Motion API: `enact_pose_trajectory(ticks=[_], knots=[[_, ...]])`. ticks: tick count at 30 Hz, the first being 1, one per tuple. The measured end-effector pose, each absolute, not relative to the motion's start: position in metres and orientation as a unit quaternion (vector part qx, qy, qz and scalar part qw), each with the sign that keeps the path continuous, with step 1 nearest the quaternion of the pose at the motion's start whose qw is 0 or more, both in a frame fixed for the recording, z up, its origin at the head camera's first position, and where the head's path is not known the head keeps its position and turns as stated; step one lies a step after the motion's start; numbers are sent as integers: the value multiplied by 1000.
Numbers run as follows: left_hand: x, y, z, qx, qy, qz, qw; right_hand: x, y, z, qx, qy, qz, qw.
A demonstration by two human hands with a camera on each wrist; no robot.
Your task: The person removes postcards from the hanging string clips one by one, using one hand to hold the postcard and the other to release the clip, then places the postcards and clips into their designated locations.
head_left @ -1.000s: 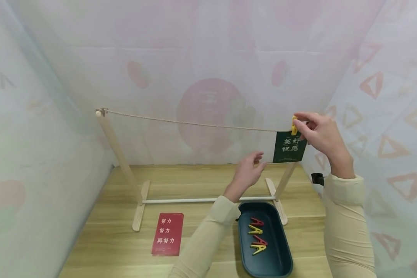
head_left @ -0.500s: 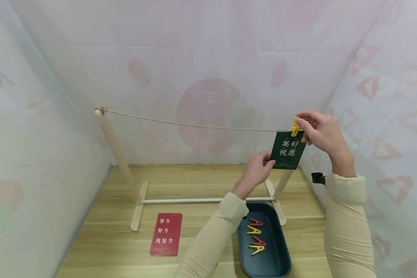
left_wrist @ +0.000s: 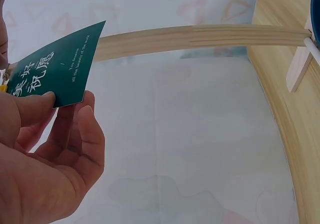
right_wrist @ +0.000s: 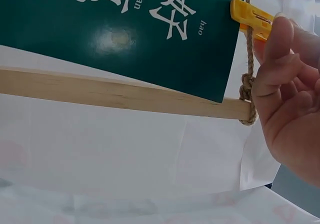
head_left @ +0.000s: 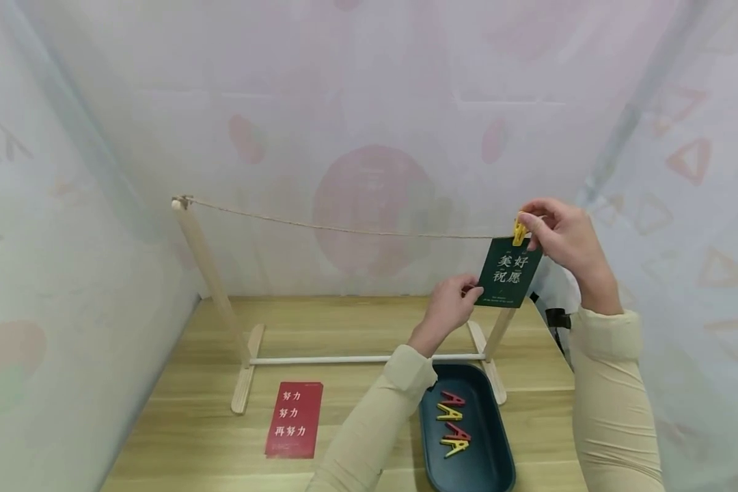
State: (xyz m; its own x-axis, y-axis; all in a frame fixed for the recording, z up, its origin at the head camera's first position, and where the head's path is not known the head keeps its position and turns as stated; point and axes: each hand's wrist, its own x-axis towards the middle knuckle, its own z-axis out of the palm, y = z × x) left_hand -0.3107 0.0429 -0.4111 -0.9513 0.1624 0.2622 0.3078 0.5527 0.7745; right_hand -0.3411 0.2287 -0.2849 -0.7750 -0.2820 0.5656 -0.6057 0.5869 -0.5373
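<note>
A dark green card (head_left: pixel 509 287) with white characters hangs at the right end of a twine line (head_left: pixel 375 234). My right hand (head_left: pixel 568 239) pinches a yellow clothespin (head_left: pixel 519 229) between thumb and fingers. In the right wrist view, this clothespin (right_wrist: pixel 250 19) sits across the twine at the card's top edge, close to the knot (right_wrist: pixel 247 99) on the post. My left hand (head_left: pixel 450 307) holds the card's lower left edge; in the left wrist view its thumb (left_wrist: pixel 40 106) lies on the card's printed face.
The line runs between a left wooden post (head_left: pixel 212 280) and a right wooden post (head_left: pixel 500 333), joined low by a white rod (head_left: pixel 332 360). A dark blue tray (head_left: pixel 486 451) holds several red and yellow clothespins (head_left: pixel 450 413). Red cards (head_left: pixel 294 421) lie on the wooden table (head_left: pixel 178 424).
My left hand has moved right and taken hold of the green card, whose lower part has swung a little left and down. The right hand has kept its pinch on the yellow clothespin.
</note>
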Motion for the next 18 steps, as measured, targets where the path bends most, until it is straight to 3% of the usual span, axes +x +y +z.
enact_pose_trajectory(ticks=[18], knots=[[-308,41,-405,-153,-884,-431,98,-347,231,-276,280,-828,407,263]])
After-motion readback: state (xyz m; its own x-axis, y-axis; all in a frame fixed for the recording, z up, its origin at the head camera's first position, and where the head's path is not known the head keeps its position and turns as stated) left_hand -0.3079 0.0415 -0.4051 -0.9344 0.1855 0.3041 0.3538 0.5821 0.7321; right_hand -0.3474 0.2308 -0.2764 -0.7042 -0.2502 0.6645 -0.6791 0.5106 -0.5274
